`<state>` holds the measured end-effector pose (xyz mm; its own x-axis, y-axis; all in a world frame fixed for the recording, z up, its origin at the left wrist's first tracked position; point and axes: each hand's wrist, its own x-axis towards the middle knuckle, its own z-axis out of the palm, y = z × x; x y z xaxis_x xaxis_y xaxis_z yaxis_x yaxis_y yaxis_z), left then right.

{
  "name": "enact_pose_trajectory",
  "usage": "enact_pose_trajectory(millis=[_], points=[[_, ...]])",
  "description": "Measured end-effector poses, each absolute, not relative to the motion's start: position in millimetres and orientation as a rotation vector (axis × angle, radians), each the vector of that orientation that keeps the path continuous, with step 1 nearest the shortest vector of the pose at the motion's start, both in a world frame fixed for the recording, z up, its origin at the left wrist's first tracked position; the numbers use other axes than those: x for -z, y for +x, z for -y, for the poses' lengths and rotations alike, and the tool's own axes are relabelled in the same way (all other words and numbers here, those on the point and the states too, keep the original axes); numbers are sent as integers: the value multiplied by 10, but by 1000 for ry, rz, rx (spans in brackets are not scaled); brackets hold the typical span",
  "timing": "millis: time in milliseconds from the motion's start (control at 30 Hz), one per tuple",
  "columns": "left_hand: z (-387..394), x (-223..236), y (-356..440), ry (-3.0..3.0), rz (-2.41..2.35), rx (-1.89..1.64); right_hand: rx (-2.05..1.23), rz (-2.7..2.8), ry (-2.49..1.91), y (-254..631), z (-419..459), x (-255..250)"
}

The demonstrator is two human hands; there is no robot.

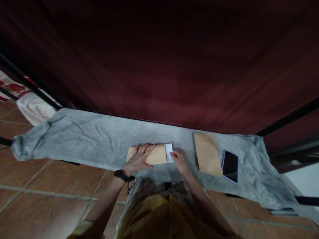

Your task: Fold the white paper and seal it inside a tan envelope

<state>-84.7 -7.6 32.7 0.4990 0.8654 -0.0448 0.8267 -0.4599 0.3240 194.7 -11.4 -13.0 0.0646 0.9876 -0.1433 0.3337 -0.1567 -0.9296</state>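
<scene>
One envelope (pixel 159 155) lies on the grey cloth (pixel 94 137), long axis left to right, one paper (pixel 169 151) jutting from its right end. The left hand (pixel 139 161) rests flat on it, fingers spread; the right hand (pixel 179 161) pinches the paper. Rightward lie an envelope pile (pixel 207 154), count unclear, and one phone (pixel 230 166).

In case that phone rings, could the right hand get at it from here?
Probably yes: the phone lies uncovered on the grey cloth. The right hand would likely just have to release the white paper and pass over the tan paper stack lying between.
</scene>
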Motion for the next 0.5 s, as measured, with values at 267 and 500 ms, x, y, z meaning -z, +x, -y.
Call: enact_pose_trajectory(millis=[267,500], points=[[62,-295,-616,2443,-1337,-189,-1165,1375,-1628,1795,160,110],[51,-290,-604,2443,-1336,-189,-1150,1315,-1652,1813,179,158]])
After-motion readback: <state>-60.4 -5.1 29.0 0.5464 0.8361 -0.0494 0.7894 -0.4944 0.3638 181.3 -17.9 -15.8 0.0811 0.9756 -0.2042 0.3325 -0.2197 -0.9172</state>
